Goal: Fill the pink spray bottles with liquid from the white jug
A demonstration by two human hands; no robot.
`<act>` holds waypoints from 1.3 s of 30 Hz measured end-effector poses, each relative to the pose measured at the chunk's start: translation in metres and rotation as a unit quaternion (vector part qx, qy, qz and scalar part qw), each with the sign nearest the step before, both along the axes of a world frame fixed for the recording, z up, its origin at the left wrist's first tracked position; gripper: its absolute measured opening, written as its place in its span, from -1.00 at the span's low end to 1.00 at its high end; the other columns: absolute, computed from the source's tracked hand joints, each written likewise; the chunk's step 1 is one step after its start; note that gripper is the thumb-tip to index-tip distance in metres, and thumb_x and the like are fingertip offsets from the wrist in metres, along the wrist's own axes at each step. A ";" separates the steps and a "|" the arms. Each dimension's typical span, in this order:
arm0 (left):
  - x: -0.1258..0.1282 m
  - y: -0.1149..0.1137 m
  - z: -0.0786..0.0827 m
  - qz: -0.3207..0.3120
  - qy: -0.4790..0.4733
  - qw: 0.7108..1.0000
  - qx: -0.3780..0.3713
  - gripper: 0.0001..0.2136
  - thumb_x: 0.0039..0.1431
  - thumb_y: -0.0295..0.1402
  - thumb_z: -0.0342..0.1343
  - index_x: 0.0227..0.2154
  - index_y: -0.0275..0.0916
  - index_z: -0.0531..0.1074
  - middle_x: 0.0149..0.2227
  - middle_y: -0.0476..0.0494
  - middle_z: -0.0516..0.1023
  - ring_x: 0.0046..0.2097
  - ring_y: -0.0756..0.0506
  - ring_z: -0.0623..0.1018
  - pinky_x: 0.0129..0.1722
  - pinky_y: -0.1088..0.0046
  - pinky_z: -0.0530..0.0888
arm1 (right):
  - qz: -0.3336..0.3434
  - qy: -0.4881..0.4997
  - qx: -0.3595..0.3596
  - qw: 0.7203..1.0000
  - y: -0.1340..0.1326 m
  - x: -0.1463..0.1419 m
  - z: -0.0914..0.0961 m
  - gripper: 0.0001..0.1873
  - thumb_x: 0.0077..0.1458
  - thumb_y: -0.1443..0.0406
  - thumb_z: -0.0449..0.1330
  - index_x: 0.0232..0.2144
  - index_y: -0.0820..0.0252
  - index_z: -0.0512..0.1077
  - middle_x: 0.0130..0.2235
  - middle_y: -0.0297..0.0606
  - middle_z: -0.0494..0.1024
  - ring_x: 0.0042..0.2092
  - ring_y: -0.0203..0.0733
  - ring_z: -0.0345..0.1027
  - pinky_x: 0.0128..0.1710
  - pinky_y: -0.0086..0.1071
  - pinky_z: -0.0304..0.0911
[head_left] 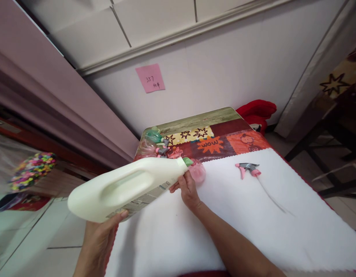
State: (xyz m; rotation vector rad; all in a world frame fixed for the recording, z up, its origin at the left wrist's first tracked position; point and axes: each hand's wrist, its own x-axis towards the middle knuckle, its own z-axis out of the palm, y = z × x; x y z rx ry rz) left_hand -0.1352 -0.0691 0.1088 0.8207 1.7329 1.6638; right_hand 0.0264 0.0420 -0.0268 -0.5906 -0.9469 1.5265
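Observation:
A large pale green-white jug (128, 184) with a built-in handle is tilted almost on its side, its mouth toward the right. My left hand (104, 227) grips the jug from below near its base, thumb on the label. Under the neck, my right hand (189, 190) curls its fingers against the jug. The green spout (187, 161) points at a small round pink bottle (198, 172) standing just beyond my right hand. I cannot tell whether the spout touches that bottle or whether liquid flows. Off to the right lies a pink and grey trigger sprayer head (248, 169) with its thin tube.
A green spray bottle (153, 134) and a clear pinkish spray bottle (147, 148) lie at the table's far left corner. White cloth (253, 223) covers the near part of the patterned table. A pink note (150, 78) sticks to the wall behind; a dark stool (316, 142) stands at right.

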 end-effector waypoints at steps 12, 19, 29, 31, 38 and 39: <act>-0.013 0.002 -0.007 -0.010 0.013 1.000 0.017 -0.20 -0.36 -0.42 0.52 0.11 -0.13 0.48 0.00 -0.14 0.66 0.18 -0.40 0.51 0.22 -0.01 0.44 | 0.004 0.008 0.004 1.000 0.000 0.000 0.000 -0.47 0.24 -0.15 0.10 -0.07 0.16 0.24 -0.54 -0.44 0.51 -0.58 -0.24 0.48 -0.55 -0.39 0.47; -0.015 0.003 -0.008 -0.020 0.010 0.999 0.029 -0.21 -0.37 -0.45 0.52 0.08 -0.13 0.50 -0.01 -0.14 0.66 0.16 -0.38 0.53 0.16 0.07 0.51 | 0.001 0.005 0.004 1.000 0.000 0.000 -0.001 -0.48 0.24 -0.13 0.10 -0.07 0.16 0.24 -0.53 -0.43 0.53 -0.57 -0.24 0.49 -0.54 -0.38 0.48; -0.013 0.002 -0.006 -0.014 0.012 1.000 0.026 -0.20 -0.38 -0.44 0.52 0.09 -0.12 0.50 -0.01 -0.12 0.66 0.15 -0.37 0.54 0.13 0.12 0.53 | 0.002 0.009 0.000 1.000 0.000 -0.001 -0.001 -0.45 0.24 -0.14 0.11 -0.04 0.19 0.24 -0.54 -0.45 0.51 -0.57 -0.25 0.48 -0.54 -0.39 0.48; -0.009 0.002 -0.004 -0.012 0.011 1.000 0.027 -0.22 -0.36 -0.43 0.52 0.09 -0.12 0.50 -0.01 -0.11 0.66 0.16 -0.36 0.53 0.15 0.12 0.52 | 0.001 0.007 0.001 1.000 0.000 0.000 -0.002 -0.46 0.24 -0.14 0.10 -0.04 0.18 0.25 -0.53 -0.45 0.51 -0.57 -0.25 0.48 -0.54 -0.38 0.48; -0.006 0.002 -0.002 -0.016 0.015 0.999 0.030 -0.21 -0.35 -0.42 0.52 0.09 -0.12 0.49 -0.01 -0.12 0.66 0.14 -0.37 0.54 0.12 0.12 0.54 | 0.002 0.000 0.004 1.000 0.000 0.000 -0.001 -0.47 0.25 -0.14 0.10 -0.04 0.17 0.24 -0.52 -0.42 0.54 -0.55 -0.24 0.49 -0.53 -0.38 0.49; -0.006 0.003 -0.002 -0.018 0.017 0.999 0.032 -0.22 -0.35 -0.42 0.52 0.09 -0.12 0.49 -0.01 -0.13 0.66 0.14 -0.37 0.54 0.13 0.10 0.53 | 0.002 0.001 0.004 1.000 0.000 0.000 -0.001 -0.47 0.25 -0.13 0.10 -0.04 0.17 0.25 -0.52 -0.42 0.53 -0.55 -0.24 0.49 -0.53 -0.37 0.49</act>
